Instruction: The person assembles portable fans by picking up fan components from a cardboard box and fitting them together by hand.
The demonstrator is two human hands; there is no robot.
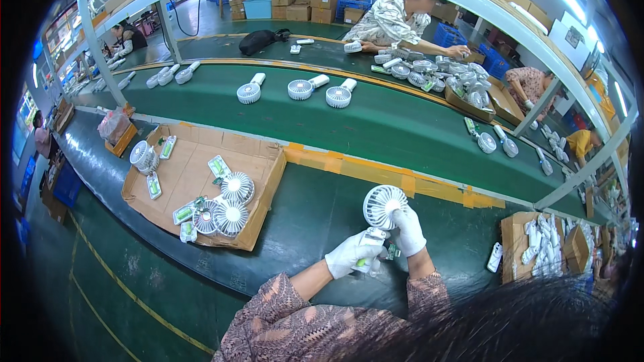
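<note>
Over the dark green bench (308, 211) I hold a white handheld fan (383, 205) upright in front of me. My left hand (350, 255), in a white glove, is closed round its handle, where a green part and a small green circuit board (392, 253) show. My right hand (408, 231), gloved as well, grips the fan just below and beside its round grille. The handle looks opened, with its inside partly hidden by my fingers. Left of my hands, a shallow cardboard tray (184, 191) holds several fan heads (231, 217) with opened handles attached.
Beyond the bench runs a green conveyor belt (288, 127) with several finished-looking fans (339, 96). At right stands a cardboard box (515, 245) of white handle parts, beside a single handle piece (495, 257). Across the belt, a person (389, 20) works at a heap of fans (419, 70). A white post (100, 40) rises at left.
</note>
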